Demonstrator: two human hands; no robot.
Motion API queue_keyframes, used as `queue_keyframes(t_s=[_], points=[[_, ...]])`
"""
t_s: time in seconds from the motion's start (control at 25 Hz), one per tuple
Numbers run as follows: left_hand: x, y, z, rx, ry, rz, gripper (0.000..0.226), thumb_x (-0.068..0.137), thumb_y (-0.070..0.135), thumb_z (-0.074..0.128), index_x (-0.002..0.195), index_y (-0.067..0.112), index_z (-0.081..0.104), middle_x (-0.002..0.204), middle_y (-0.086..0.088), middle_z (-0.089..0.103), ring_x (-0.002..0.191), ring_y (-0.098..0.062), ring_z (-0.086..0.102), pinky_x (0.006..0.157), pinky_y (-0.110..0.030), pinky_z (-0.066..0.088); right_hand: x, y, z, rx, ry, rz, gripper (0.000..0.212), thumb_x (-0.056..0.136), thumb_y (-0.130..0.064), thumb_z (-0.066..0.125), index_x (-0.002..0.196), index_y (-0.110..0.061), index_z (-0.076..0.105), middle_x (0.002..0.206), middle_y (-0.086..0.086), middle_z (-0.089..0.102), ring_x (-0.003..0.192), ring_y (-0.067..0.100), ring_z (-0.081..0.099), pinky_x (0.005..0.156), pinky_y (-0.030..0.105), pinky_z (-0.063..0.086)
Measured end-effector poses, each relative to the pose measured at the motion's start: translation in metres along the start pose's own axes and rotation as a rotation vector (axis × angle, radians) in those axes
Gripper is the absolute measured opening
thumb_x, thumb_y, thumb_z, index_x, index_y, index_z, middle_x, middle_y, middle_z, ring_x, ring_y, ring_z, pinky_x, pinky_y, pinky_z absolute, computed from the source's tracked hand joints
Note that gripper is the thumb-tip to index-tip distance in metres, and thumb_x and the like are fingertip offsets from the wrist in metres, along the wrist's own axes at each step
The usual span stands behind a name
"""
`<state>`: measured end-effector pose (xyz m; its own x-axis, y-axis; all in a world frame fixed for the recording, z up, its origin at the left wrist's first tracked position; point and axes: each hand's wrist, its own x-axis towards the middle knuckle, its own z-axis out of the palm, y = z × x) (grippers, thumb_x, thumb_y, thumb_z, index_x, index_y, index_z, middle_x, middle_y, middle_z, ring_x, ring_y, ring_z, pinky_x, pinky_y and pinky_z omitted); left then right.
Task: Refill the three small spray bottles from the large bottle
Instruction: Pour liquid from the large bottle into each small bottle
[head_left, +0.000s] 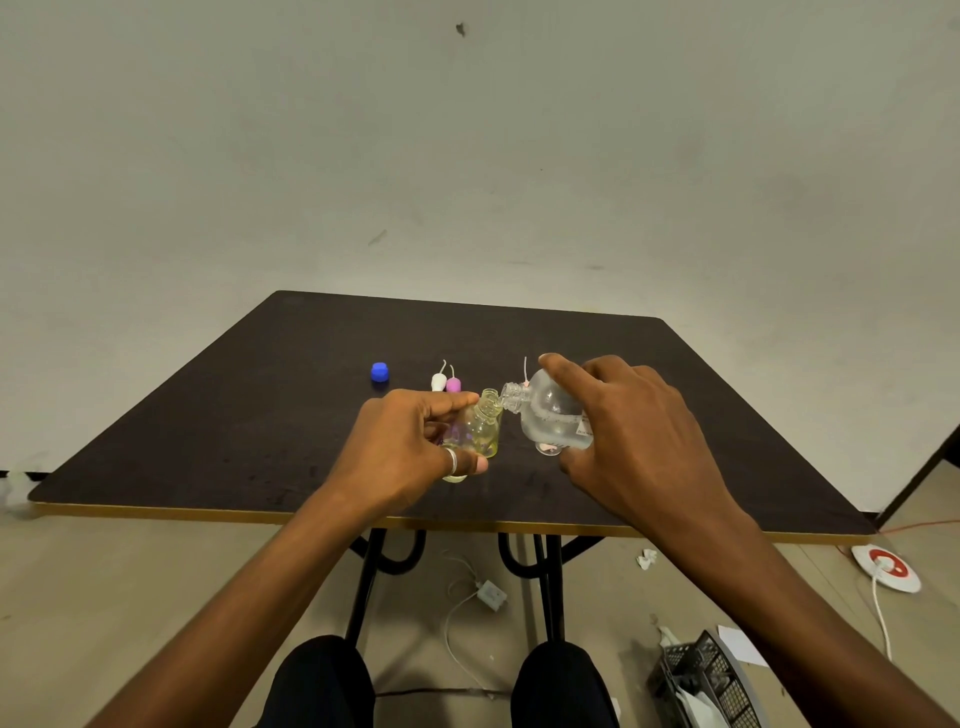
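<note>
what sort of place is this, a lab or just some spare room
Probably a plain spare room or makeshift workspace, not a fitted lab: a bare scuffed wall, one dark table, and a charger and extension socket lying loose on the floor.

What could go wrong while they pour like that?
1. The large bottle, tipped in the right hand, meets the narrow mouth of the small yellow bottle that the left hand grips. Liquid could miss and wet the table.
2. The white spray top and pink spray top lie close behind and could get knocked.
</note>
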<state>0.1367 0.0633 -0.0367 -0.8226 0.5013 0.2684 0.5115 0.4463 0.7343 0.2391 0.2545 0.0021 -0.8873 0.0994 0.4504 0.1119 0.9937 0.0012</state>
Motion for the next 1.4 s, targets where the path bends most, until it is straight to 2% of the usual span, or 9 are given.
queue_keyframes(t_s=[0.12, 0.44, 0.68, 0.84, 1.16, 1.4], points=[[0.0001, -0.0007, 0.0005, -0.011, 0.003, -0.002, 0.071, 0.067, 0.024, 0.088, 0.132, 0.028, 0.060, 0.119, 0.006, 0.071, 0.100, 0.000, 0.067, 0.075, 0.001, 0.043, -0.0005, 0.0002, 0.0007, -0.011, 0.018, -0.004, 0.083, 0.078, -0.035, 0.075, 0.147, -0.038, 0.029, 0.134, -0.001, 0.053, 0.117, 0.023, 0.051, 0.094, 0.037, 0.046], [0.0003, -0.0016, 0.0011, -0.019, 0.000, -0.003, 0.071, 0.067, 0.024, 0.088, 0.132, 0.027, 0.060, 0.120, 0.006, 0.071, 0.100, 0.000, 0.067, 0.075, 0.003, 0.042, -0.0010, 0.0016, 0.0026, -0.013, 0.026, -0.004, 0.082, 0.077, -0.033, 0.075, 0.146, -0.038, 0.031, 0.131, -0.001, 0.055, 0.114, 0.024, 0.052, 0.091, 0.038, 0.047], [0.0006, -0.0017, 0.0014, -0.010, -0.008, -0.003, 0.071, 0.068, 0.025, 0.087, 0.132, 0.027, 0.059, 0.120, 0.006, 0.071, 0.100, 0.000, 0.067, 0.075, 0.001, 0.044, -0.0001, 0.0015, 0.0025, -0.007, 0.011, -0.002, 0.083, 0.078, -0.036, 0.076, 0.146, -0.038, 0.030, 0.133, 0.000, 0.054, 0.116, 0.024, 0.052, 0.094, 0.039, 0.047], [0.0004, -0.0016, 0.0011, -0.014, -0.002, -0.010, 0.071, 0.066, 0.025, 0.088, 0.132, 0.028, 0.060, 0.119, 0.007, 0.071, 0.097, 0.003, 0.066, 0.073, 0.004, 0.042, -0.0004, 0.0017, 0.0027, -0.015, 0.018, -0.004, 0.082, 0.078, -0.036, 0.075, 0.146, -0.038, 0.029, 0.133, -0.001, 0.054, 0.116, 0.023, 0.052, 0.094, 0.038, 0.047], [0.0002, -0.0009, 0.0021, -0.038, -0.004, -0.009, 0.071, 0.067, 0.024, 0.088, 0.132, 0.027, 0.060, 0.120, 0.006, 0.071, 0.102, 0.000, 0.067, 0.084, -0.007, 0.047, 0.0003, 0.0018, 0.0034, -0.023, 0.018, -0.004, 0.083, 0.078, -0.036, 0.075, 0.147, -0.038, 0.029, 0.132, -0.001, 0.054, 0.116, 0.023, 0.052, 0.094, 0.038, 0.046], [0.0008, -0.0019, 0.0026, -0.042, -0.001, -0.014, 0.071, 0.066, 0.023, 0.088, 0.131, 0.027, 0.061, 0.120, 0.007, 0.071, 0.101, 0.001, 0.067, 0.077, -0.002, 0.045, -0.0002, 0.0024, 0.0024, -0.026, 0.016, -0.005, 0.082, 0.078, -0.037, 0.075, 0.146, -0.039, 0.029, 0.132, -0.001, 0.054, 0.115, 0.023, 0.052, 0.094, 0.038, 0.046]])
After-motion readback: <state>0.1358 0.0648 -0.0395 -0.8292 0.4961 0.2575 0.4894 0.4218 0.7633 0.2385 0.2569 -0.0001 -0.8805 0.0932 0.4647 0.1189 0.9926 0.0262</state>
